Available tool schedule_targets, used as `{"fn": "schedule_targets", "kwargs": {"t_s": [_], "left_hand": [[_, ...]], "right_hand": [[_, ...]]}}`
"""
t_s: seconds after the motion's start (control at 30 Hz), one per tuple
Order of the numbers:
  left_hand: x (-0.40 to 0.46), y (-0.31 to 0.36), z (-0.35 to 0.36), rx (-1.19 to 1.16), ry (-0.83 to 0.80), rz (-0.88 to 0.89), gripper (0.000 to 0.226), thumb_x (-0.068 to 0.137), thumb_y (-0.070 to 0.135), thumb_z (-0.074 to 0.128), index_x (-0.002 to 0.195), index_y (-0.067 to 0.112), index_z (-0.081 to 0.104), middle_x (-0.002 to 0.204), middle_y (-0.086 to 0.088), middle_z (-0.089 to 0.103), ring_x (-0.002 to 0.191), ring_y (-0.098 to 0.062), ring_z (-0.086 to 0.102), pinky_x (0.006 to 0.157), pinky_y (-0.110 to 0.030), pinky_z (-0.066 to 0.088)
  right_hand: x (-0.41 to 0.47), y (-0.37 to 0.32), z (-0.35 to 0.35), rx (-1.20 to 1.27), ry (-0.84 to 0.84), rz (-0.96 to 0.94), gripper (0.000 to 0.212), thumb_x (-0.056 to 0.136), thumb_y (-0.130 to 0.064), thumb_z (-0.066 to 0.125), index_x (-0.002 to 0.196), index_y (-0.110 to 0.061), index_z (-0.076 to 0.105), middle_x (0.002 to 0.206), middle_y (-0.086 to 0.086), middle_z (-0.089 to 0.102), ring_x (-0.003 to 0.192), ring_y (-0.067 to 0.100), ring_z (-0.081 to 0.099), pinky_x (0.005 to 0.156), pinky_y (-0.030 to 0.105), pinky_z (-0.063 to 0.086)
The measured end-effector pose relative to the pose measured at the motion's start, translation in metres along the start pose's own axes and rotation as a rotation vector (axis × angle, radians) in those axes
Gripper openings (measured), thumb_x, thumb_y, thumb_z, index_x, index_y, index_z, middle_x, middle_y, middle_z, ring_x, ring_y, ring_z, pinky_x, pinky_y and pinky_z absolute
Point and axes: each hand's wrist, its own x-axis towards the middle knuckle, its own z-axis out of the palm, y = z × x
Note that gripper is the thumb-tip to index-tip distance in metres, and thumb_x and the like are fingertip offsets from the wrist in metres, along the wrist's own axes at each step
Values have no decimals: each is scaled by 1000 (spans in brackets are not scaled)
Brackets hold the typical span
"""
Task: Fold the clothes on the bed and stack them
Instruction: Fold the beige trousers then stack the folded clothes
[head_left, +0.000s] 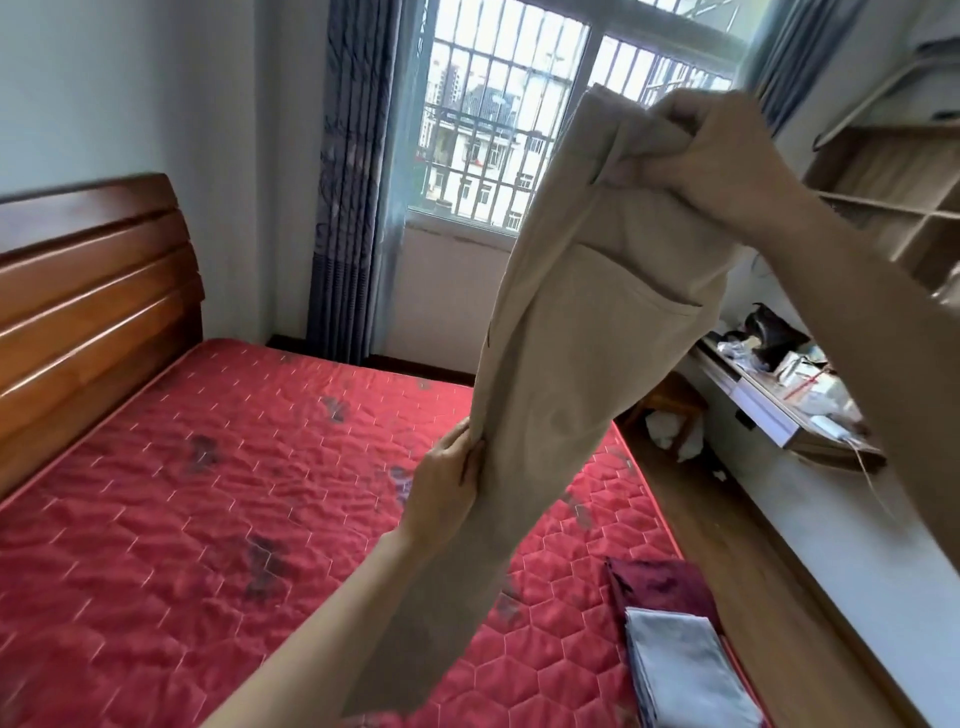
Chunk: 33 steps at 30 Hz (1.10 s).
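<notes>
A pair of beige trousers (571, 353) hangs in the air over the red quilted bed (208, 509). My right hand (727, 156) grips the bunched waistband high up in front of the window. My left hand (447, 488) holds the trouser legs lower down, fingers wrapped round their left edge. On the bed's near right corner lies a folded grey garment (685, 670) stacked on a folded dark red garment (660, 587).
A wooden headboard (88, 312) stands at the left. A barred window (519, 130) with grey curtains (353, 182) is behind the bed. On the right, a cluttered white shelf (779, 395) and wooden shelving (893, 197) line the wall beside a narrow wooden floor strip (737, 530).
</notes>
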Motion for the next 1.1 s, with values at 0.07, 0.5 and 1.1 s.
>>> {"fn": "schedule_targets", "kwargs": {"t_s": [0.07,0.5,1.1], "left_hand": [[-6,-12,-6,-18,14,-13,24,92,-8,50,108,-3,68,115,-5,68,89,-18,67,82,-6,43],[-37,-42,-119,-457,-196,-290,18,82,34,69,88,18,75,86,6,71,79,-4,61,70,-18,49],[-121,-8,-216,-126,-68,-684,17,66,-6,78,79,6,77,86,-16,73,80,-17,65,78,-25,52]], "right_hand": [[-2,12,6,-48,-22,134,33,69,-37,84,90,-19,64,75,-14,55,63,-13,48,55,2,36],[-53,41,22,361,-103,339,27,70,-42,80,93,-28,75,92,-6,75,83,5,70,67,15,55],[-182,43,134,790,-484,335,73,85,7,63,133,-44,42,97,6,61,89,10,59,84,26,52]]}}
